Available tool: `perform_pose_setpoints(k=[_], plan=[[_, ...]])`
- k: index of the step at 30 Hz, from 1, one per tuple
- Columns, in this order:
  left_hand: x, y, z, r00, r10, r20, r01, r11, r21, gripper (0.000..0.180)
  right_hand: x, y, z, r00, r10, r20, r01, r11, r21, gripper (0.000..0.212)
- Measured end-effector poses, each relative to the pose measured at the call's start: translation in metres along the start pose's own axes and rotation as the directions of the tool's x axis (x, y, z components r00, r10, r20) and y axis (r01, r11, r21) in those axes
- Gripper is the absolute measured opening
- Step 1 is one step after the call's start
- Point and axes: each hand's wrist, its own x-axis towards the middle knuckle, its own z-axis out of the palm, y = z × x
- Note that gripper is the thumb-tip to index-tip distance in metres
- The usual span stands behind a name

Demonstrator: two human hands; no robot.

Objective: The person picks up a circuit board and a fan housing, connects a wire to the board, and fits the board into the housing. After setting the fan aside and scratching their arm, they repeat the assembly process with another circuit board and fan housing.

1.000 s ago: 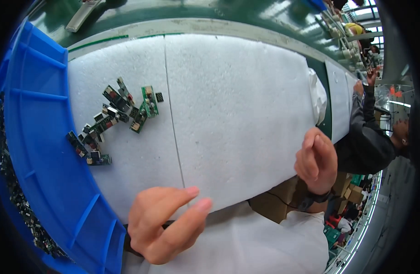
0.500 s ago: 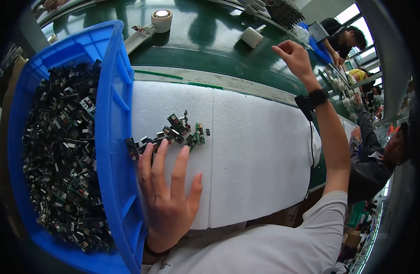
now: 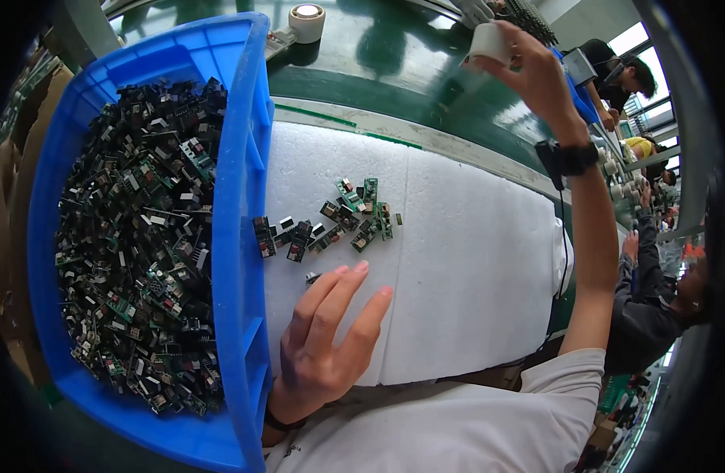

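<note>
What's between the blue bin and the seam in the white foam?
In the head view, small circuit boards lie scattered on the foam there, with your left hand nearer your body.

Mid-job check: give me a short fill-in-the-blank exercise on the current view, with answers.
1. The plastic bin heaped with small circuit boards is coloured ____.
2. The white cylindrical part is held in the wearer's ____ hand.
3. The glossy surface beyond the foam sheet is coloured ____.
Missing words: blue; right; green.

A glossy green bench [image 3: 350,83] shows pale reflections, with bright windows [image 3: 654,72] and a grey post [image 3: 688,110] at right.
</note>
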Motion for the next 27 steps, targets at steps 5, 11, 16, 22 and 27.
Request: perform_pose_setpoints(k=[5, 11, 16, 22, 27], plan=[[0.006, -0.001, -0.007, 0.999, 0.038, -0.038, -0.033, 0.99, 0.137, 0.032, -0.084, -0.045, -0.098, 0.974, 0.219, 0.051, -0.205, 0.772, 0.602, 0.053], [0.011, 0.003, 0.012, 0.985, -0.173, 0.004, 0.169, 0.967, 0.19, 0.025, -0.193, -0.09, -0.111, 0.601, 0.209, 0.772, -0.8, 0.169, 0.576, 0.068], [0.006, 0.001, 0.009, 0.992, -0.129, 0.01, 0.122, 0.957, 0.265, 0.024, -0.218, -0.116, -0.086, 0.464, 0.154, 0.873, -0.875, 0.237, 0.423, 0.075], [0.008, 0.004, 0.015, 0.996, -0.091, -0.018, 0.092, 0.938, 0.333, 0.026, -0.243, -0.142, -0.094, 0.741, 0.354, 0.571, -0.665, 0.504, 0.551, 0.069], [0.004, 0.006, 0.013, 0.986, -0.163, -0.029, 0.165, 0.956, 0.242, 0.027, -0.257, -0.138, -0.09, 0.686, 0.225, 0.692, -0.723, 0.103, 0.684, 0.065]])
